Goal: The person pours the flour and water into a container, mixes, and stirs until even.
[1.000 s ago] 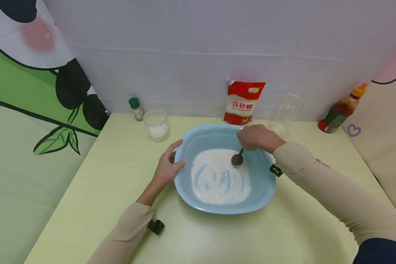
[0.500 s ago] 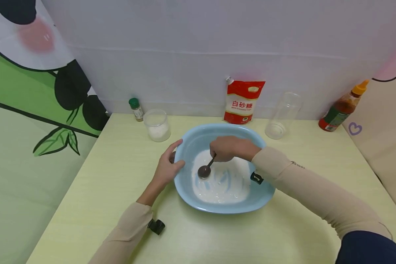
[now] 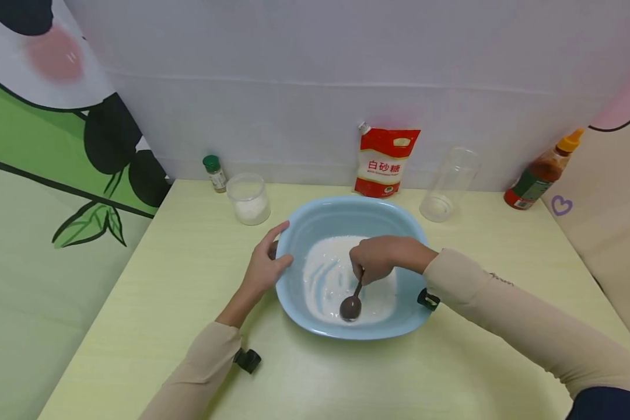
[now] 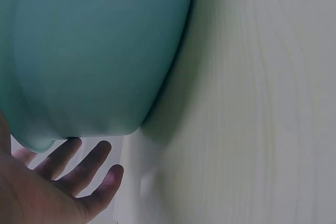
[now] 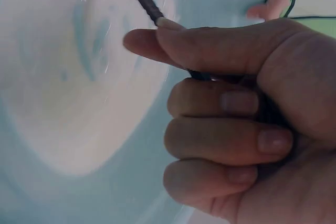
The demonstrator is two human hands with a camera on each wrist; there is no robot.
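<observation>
A light-blue basin [image 3: 341, 333] sits on the table with a thin layer of milky white liquid [image 3: 322, 256] over its bottom. My left hand [image 3: 265, 267] holds the basin's left rim, thumb over the edge; in the left wrist view its fingers [image 4: 86, 174] spread along the outer wall. My right hand [image 3: 375, 258] grips a dark brown spoon [image 3: 350, 308] by its handle. The spoon's bowl is down in the liquid near the basin's front side. The right wrist view shows curled fingers [image 5: 210, 137] round the handle, most of which they hide.
Behind the basin stands a red and white sugar pouch [image 3: 385, 163]. To its right are a tall clear glass [image 3: 446, 186] and a red sauce bottle [image 3: 541, 172]. At the back left are a glass of white grains [image 3: 250, 201] and a small green-capped bottle [image 3: 215, 174].
The spoon has swept from the basin's right side to the left, then forward to the near side, leaving blue streaks in the liquid. The left hand stays on the rim.
</observation>
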